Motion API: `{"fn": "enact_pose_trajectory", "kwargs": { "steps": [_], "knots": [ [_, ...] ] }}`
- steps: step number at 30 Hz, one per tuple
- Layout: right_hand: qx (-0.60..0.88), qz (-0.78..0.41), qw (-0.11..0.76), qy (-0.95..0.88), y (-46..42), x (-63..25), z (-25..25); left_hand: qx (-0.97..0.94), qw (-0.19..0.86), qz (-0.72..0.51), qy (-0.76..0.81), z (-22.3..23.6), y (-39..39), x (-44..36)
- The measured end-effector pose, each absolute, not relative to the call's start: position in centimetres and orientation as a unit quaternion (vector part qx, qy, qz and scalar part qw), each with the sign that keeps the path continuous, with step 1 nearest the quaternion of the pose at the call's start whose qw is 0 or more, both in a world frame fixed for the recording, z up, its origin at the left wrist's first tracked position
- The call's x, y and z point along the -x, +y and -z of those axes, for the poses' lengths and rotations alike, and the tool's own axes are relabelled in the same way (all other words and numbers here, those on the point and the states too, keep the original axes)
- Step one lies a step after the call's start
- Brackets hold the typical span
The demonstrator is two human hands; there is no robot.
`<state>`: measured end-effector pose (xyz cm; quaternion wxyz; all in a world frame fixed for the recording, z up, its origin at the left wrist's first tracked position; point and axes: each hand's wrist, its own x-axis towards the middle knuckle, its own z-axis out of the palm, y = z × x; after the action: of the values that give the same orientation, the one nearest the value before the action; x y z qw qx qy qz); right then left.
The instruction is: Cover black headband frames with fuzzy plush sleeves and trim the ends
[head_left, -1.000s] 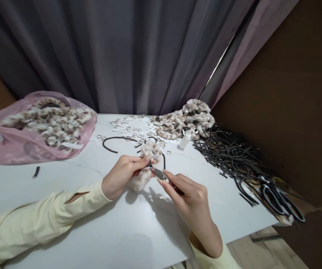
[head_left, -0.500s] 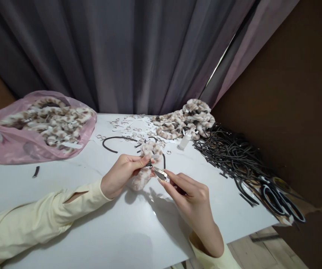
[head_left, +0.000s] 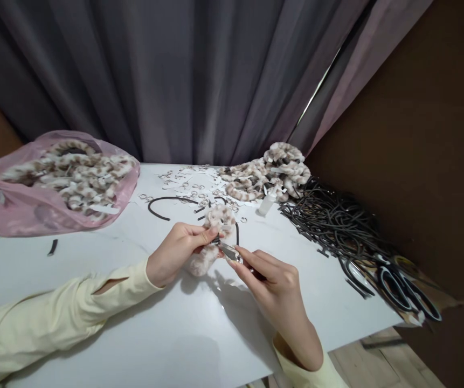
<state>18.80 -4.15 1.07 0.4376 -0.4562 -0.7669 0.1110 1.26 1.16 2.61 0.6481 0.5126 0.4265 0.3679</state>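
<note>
The right hand (head_left: 274,276) has slightly turned the metal tool (head_left: 230,251).

Fluffy plush strip (head_left: 220,217), shiny metal tool (head_left: 230,251), smooth glossy tabletop (head_left: 167,334), thin plastic bag (head_left: 123,213), matt cloth curtain (head_left: 167,81).

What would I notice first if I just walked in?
Probably the middle, where the left hand holds a fluffy spotted piece and the right hand points a silvery tool at it. Next come the pink bag full of furry bundles at the left and the heap of black cords at the right.
</note>
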Motion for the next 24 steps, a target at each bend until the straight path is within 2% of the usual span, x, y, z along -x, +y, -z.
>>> {"fn": "enact_pose_trajectory", "kwargs": {
  "steps": [8,18,24],
  "knots": [
    [0.46,-0.124,0.419,-0.773,-4.1,-18.8,-1.2,-0.572,0.582,-0.376,0.439,-2.7,1.1,-1.2],
    [0.466,-0.064,0.376,-0.798,-4.2,-18.2,-1.6,-0.501,0.626,-0.387,0.455,-2.9,0.8,-1.6],
    [0.485,-0.059,0.359,-0.795,-4.0,-16.7,-1.6,-0.467,0.59,-0.459,0.471,-1.7,0.2,-2.0]
  ]
}}
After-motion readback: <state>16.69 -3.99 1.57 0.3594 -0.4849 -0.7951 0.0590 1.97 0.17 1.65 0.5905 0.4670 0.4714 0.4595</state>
